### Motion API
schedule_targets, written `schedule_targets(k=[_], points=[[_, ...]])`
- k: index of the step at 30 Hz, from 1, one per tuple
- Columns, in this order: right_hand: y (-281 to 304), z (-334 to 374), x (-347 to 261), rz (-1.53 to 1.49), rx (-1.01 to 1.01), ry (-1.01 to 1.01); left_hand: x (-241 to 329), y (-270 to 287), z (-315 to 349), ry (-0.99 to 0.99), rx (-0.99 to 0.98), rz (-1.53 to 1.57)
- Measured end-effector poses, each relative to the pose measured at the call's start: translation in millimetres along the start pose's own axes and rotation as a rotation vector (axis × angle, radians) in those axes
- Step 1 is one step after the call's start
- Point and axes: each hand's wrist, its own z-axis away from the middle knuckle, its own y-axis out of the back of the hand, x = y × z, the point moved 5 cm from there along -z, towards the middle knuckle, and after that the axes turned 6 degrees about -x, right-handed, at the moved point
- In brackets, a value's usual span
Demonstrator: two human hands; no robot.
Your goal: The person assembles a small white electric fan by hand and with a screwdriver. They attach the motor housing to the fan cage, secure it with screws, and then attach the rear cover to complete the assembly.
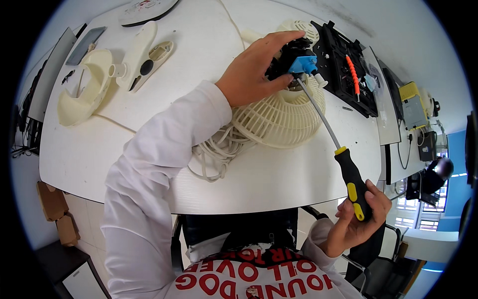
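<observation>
My left hand (256, 70) is closed around a black fan motor (295, 48) with a blue plastic part (302, 65) on its near side. Beneath it lies a cream, ribbed fan grille (281, 119). My right hand (361, 219) grips the black and yellow handle of a screwdriver (352, 182). Its long metal shaft slants up and left, and the tip ends at the motor close to my left thumb. Whether the tip sits in a screw is too small to tell. A coiled white power cord (219, 152) rests beside the grille, under my left forearm.
Cream housing pieces, a curved shell (87, 94) and a long stand part (142, 55), lie at the left of the white table (164, 99). A black tool case (343, 65) at the right carries an orange-handled tool (353, 77). A person (438, 172) sits farther right.
</observation>
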Motion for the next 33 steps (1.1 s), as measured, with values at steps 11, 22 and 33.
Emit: schedule_targets(k=[11, 22, 33], points=[[-8.8, -2.3, 20.0, -0.107, -0.047, -0.265, 3.2, 1.2, -1.7, 0.085, -0.022, 0.059], [-4.0, -6.8, 8.3, -0.094, -0.068, -0.097, 2.6, 1.1, -2.0, 0.058, -0.064, 0.068], [-4.4, -3.8, 70.4, -0.491, -0.053, -0.455, 4.6, 2.6, -4.0, 0.028, -0.011, 0.033]])
